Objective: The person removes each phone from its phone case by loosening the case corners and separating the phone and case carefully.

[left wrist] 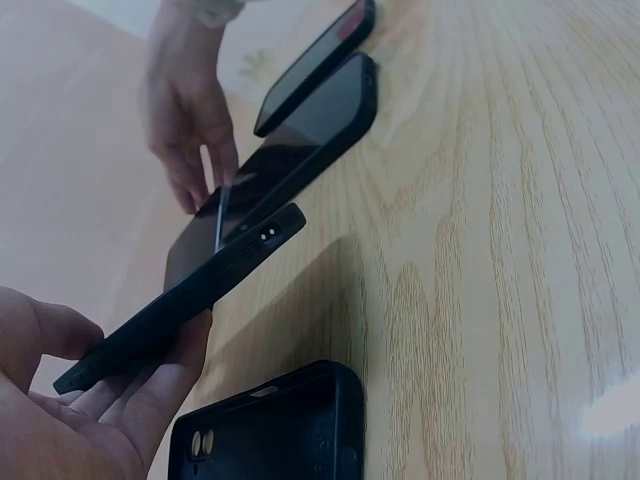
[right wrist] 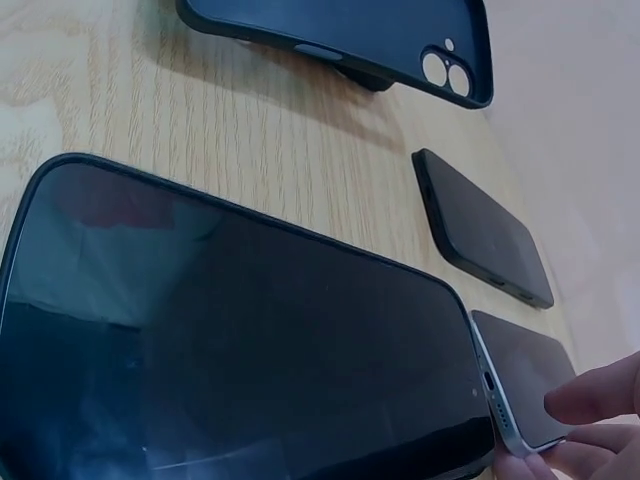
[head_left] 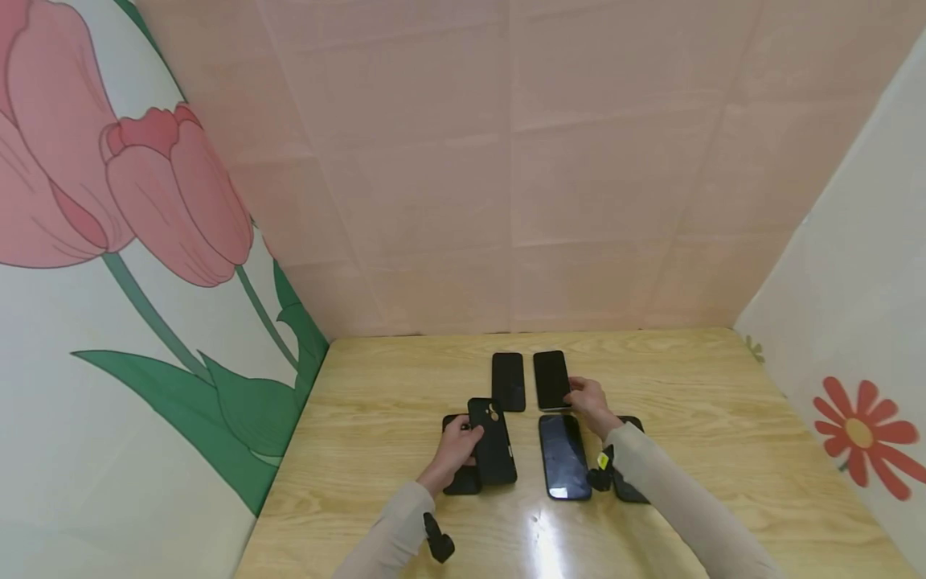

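Observation:
My left hand (head_left: 454,446) grips a black phone case (head_left: 495,444) at its edge, tilted above the table. The right wrist view shows the case's hollow inside and its camera holes. Beneath it a second black phone case (left wrist: 270,430) lies open side up, partly hidden in the head view. My right hand (head_left: 589,400) pinches the lower right edge of a dark-screened phone (head_left: 552,381) at the back; its silver end shows in the right wrist view. Left of this phone lies another black phone (head_left: 509,382). Nearer me, a larger black-rimmed phone (head_left: 564,457) lies screen up.
A further dark phone (head_left: 632,466) lies at the right, partly covered by my right forearm. The wooden table (head_left: 362,418) meets a pink wall covering (head_left: 506,201) at the back. Flower-printed panels stand at the left and right sides.

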`<state>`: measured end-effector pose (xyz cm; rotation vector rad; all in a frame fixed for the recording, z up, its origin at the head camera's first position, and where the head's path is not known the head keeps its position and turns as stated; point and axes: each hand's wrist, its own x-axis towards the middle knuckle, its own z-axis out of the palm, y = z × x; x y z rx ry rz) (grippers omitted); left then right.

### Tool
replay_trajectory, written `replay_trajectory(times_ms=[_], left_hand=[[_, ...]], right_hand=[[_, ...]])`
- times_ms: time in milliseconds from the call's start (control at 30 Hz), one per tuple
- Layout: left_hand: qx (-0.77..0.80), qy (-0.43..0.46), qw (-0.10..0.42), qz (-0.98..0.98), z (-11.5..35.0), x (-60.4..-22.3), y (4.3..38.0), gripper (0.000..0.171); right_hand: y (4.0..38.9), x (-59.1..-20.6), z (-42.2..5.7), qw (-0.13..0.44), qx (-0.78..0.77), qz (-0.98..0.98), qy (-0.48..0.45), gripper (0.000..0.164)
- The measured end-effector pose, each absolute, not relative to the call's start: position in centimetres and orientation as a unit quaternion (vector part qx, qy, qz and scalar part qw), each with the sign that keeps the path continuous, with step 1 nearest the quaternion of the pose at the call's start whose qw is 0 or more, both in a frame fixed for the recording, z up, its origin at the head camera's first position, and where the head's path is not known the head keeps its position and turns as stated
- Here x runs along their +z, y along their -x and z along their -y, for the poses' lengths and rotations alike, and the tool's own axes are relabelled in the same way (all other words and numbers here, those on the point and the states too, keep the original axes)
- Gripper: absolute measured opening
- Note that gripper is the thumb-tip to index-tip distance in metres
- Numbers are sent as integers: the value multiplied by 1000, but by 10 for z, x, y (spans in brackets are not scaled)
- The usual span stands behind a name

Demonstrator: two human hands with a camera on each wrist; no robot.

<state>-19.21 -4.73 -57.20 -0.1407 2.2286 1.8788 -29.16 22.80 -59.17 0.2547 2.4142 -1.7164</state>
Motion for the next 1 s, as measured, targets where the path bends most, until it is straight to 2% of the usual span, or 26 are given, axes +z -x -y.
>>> replay_trajectory(times_ms=[667, 1000], left_hand=[[646, 51, 121, -752, 49, -582, 195, 35], [657, 45, 126, -742, 47, -580, 193, 39]], right_hand=[[292, -590, -222, 93, -545, -828, -93, 62], [292, -588, -222, 85, -538, -832, -104, 59]])
